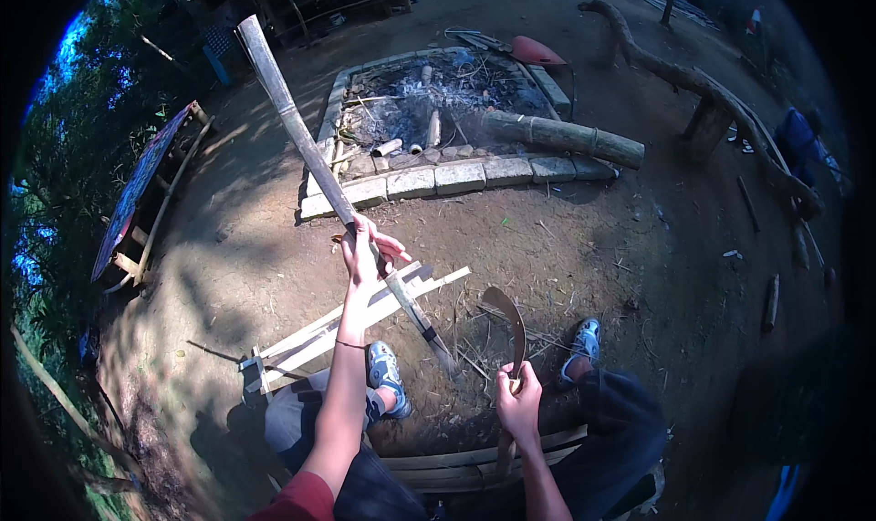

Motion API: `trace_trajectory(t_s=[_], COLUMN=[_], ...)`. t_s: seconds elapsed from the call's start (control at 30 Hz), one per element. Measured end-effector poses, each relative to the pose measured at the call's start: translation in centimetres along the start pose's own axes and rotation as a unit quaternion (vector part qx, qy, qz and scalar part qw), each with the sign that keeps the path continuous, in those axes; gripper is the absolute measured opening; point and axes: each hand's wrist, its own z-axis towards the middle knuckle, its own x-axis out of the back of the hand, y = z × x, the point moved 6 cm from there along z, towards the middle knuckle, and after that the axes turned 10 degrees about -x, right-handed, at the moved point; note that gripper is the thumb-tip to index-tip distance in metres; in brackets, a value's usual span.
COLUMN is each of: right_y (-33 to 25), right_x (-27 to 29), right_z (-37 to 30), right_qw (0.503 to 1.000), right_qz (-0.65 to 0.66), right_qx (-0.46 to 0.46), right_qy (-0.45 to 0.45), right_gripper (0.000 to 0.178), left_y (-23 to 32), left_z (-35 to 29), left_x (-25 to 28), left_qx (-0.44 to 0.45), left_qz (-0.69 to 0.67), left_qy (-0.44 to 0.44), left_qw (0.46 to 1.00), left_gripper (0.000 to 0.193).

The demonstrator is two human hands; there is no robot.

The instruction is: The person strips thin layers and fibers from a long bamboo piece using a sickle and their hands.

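Note:
My left hand (362,252) grips a long split bamboo pole (306,142) at about its middle, the pole lying between thumb and fingers. Its upper end slants away to the far left, and the lower end reaches down toward the ground between my feet. In my right hand (518,407) is a machete with a curved, hooked blade (516,325), held upright by its handle. The blade stands to the right of the pole, apart from it. Pale bamboo strips (338,328) lie on the ground beneath my left forearm.
Ahead is a stone-edged fire pit (411,183) with ash and burnt pieces; a thick bamboo log (566,138) juts over its right edge. A bent wooden rail (675,74) runs along the right, near a person in blue (801,138). A colourful panel (141,188) stands left.

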Motion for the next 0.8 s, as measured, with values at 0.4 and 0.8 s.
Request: trace_trajectory(t_s=[0.4, 0.8], right_y=[5.2, 11.8], right_x=[-8.1, -14.3], right_z=[0.8, 6.4], right_qw=[0.997, 0.987], right_qz=[-0.039, -0.155], right_qx=[-0.057, 0.021], right_qy=[-0.044, -0.040], right_gripper=[0.010, 0.012], left_y=[-6.0, -10.2], left_z=[0.8, 1.5], left_x=[4.6, 7.3], left_qx=[-0.063, -0.236], left_qz=[0.010, 0.101], left_qy=[0.206, 0.255], left_qw=[0.977, 0.932], left_gripper=[0.059, 0.055])
